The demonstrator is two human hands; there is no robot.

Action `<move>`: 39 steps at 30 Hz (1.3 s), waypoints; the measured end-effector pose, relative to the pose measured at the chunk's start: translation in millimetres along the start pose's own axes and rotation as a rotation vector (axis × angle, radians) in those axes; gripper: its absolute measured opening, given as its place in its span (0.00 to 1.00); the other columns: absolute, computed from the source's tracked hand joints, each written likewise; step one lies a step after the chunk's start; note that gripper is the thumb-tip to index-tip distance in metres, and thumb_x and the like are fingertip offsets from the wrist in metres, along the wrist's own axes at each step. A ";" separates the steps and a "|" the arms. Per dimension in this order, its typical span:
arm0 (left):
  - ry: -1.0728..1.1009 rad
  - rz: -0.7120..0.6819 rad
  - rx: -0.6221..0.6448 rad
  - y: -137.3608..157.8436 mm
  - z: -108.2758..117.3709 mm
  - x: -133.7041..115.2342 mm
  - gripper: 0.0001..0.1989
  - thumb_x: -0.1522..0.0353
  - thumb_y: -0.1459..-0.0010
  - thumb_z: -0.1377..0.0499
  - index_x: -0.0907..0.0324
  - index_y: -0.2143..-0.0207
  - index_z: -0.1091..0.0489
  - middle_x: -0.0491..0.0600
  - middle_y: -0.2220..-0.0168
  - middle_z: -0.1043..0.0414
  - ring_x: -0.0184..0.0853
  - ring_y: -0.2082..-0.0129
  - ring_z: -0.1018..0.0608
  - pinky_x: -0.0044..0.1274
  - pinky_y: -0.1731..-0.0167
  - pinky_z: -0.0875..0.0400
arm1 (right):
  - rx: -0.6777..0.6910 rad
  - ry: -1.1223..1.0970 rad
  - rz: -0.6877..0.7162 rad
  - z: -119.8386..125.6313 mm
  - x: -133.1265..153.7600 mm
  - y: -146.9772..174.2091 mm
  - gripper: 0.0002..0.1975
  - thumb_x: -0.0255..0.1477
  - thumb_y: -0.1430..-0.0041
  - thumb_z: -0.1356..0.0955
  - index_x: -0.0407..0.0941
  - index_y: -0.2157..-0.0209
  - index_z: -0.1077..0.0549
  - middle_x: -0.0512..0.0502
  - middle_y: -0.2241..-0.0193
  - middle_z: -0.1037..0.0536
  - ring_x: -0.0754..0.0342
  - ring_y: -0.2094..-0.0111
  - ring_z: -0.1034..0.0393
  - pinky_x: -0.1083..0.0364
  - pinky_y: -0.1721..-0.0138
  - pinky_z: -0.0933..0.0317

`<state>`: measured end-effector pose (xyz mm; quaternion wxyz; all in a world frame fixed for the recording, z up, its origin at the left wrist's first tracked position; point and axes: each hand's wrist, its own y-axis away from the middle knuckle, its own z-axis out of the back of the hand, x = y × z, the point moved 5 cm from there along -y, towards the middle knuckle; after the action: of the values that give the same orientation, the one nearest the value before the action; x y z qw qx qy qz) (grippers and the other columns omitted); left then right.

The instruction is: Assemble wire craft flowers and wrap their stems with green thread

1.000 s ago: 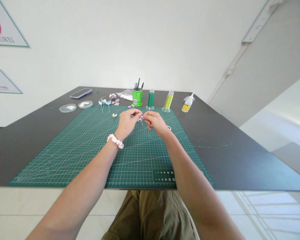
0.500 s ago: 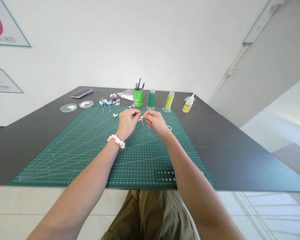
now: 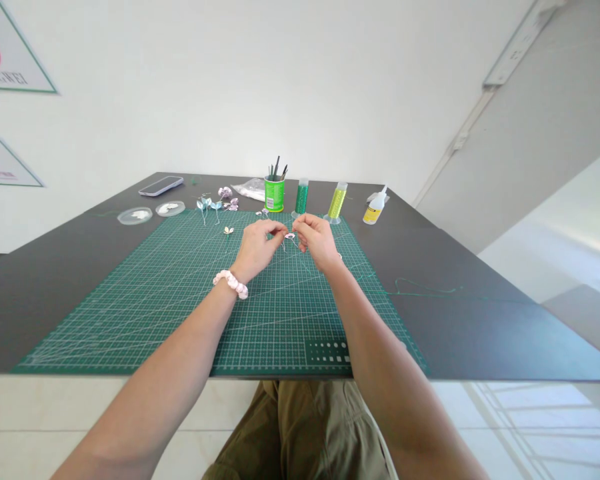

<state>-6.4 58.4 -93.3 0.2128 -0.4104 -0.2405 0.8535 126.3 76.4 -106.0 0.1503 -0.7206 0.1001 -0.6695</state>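
My left hand (image 3: pixel 259 248), with a pale pink scrunchie (image 3: pixel 231 283) on its wrist, pinches at the edge of a small pale pink flower (image 3: pixel 290 236). Thin pale strands hang below the flower. Just to the right, my right hand (image 3: pixel 317 241) is closed in a pinch; what lies between its fingertips is too fine to make out. Both hands are over the far part of the green cutting mat (image 3: pixel 180 313). Another small pinkish flower (image 3: pixel 265 212) lies beyond my left hand, and a cream one (image 3: pixel 229 231) lies to its left.
Blue flowers (image 3: pixel 210 205) and purple flowers (image 3: pixel 226 193) lie at the back left, near two shallow dishes (image 3: pixel 135 216) and a phone (image 3: pixel 161 186). Behind my hands stand a green can of tools (image 3: pixel 275 196), a green spool (image 3: pixel 301 197), a yellow-green spool (image 3: pixel 337 202) and a glue bottle (image 3: pixel 375 207).
Both pinching hands have shifted slightly right, the right fingertips also a little higher. The pink flower between them has moved right and shows at a different angle.
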 end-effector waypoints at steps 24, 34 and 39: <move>0.427 0.138 0.052 -1.2 -3.3 4.8 0.05 0.68 0.48 0.40 0.59 0.75 0.27 0.44 0.76 0.29 0.30 0.74 0.31 0.24 0.69 0.36 | 0.093 -0.073 -0.125 -4.7 -7.3 1.6 0.09 0.26 0.49 0.33 0.44 0.81 0.33 0.61 0.89 0.42 0.65 0.89 0.52 0.62 0.87 0.51; 0.580 0.363 -0.041 3.8 -4.3 7.8 0.03 0.70 0.49 0.41 0.60 0.74 0.29 0.45 0.76 0.32 0.26 0.82 0.38 0.20 0.86 0.48 | 0.169 -0.072 -0.153 -11.5 -6.8 5.4 0.09 0.26 0.49 0.33 0.43 0.80 0.33 0.60 0.89 0.43 0.65 0.88 0.52 0.63 0.87 0.49; 0.622 0.413 -0.050 4.4 -4.2 6.2 0.05 0.71 0.48 0.41 0.60 0.76 0.32 0.46 0.74 0.29 0.26 0.82 0.37 0.19 0.88 0.50 | 0.190 -0.080 -0.157 -13.3 -7.4 5.5 0.09 0.24 0.49 0.34 0.44 0.81 0.34 0.60 0.89 0.42 0.64 0.88 0.53 0.63 0.88 0.49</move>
<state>-7.4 59.4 -101.9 0.0890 -0.6948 -0.0973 0.7070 112.7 72.7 -114.0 0.1689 -0.7350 -0.0264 -0.6562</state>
